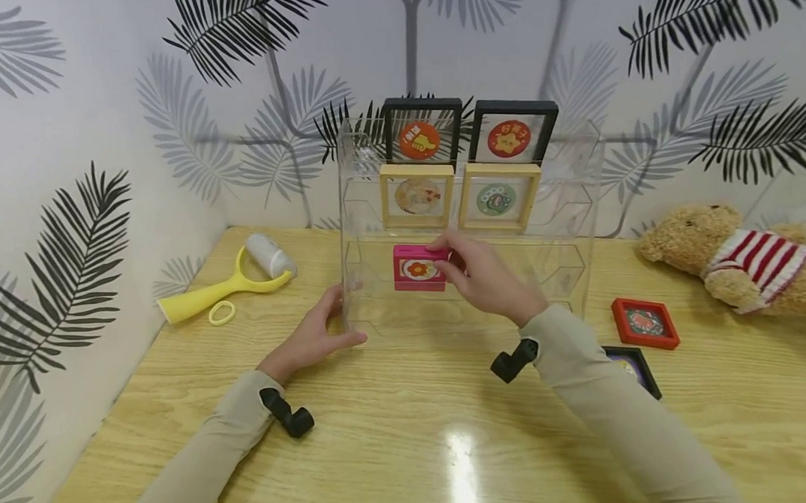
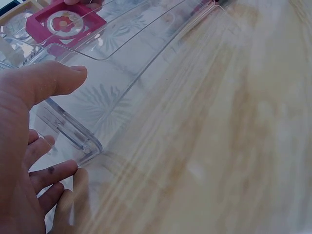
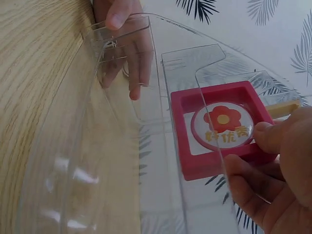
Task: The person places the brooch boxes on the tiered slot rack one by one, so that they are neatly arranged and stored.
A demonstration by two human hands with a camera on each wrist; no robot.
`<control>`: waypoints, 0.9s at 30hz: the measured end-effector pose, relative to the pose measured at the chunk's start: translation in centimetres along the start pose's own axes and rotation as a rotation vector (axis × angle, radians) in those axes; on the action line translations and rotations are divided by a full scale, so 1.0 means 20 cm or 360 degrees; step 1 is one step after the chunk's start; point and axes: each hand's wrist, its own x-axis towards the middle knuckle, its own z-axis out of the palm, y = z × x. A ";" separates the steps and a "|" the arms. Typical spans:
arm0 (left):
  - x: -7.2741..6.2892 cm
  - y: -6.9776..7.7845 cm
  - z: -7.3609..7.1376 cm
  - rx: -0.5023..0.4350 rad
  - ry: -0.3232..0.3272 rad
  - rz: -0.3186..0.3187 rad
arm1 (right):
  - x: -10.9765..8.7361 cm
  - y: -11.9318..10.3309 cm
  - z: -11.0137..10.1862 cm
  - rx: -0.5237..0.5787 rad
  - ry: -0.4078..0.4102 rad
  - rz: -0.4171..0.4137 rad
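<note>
My right hand (image 1: 479, 276) pinches the right side of a pink picture frame (image 1: 419, 268) with a red flower badge inside. The frame is at the lowest tier of a clear stepped acrylic rack (image 1: 464, 322), upright and facing me. In the right wrist view, the thumb is on the face of the pink frame (image 3: 217, 170) and the fingers are behind it. At the rack's lower left corner my left hand (image 1: 314, 338) rests with fingers straight along the side and thumb toward the front. Through the clear panel the left hand (image 3: 127, 53) also shows in the right wrist view.
Two black frames (image 1: 515, 106) and two pale wooden frames (image 1: 501, 168) stand on upper tiers. On the right lie a red frame (image 1: 645, 323), a black frame (image 1: 649, 378) and a teddy bear (image 1: 747, 266). Left are a yellow slingshot-shaped piece (image 1: 219, 292), a yellow ring (image 1: 222, 313) and a white cylinder (image 1: 268, 254).
</note>
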 end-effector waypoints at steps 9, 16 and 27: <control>0.00 -0.01 0.00 -0.0003 -0.0012 -0.0017 | -0.05 0.00 0.00 0.0029 0.0019 0.0037; 0.01 -0.01 0.01 0.0009 -0.0002 -0.0083 | -0.14 0.01 -0.02 0.0016 0.0081 0.0016; 0.01 -0.01 0.00 0.0023 0.0006 -0.0105 | -0.33 0.07 -0.10 0.0164 0.0212 -0.0115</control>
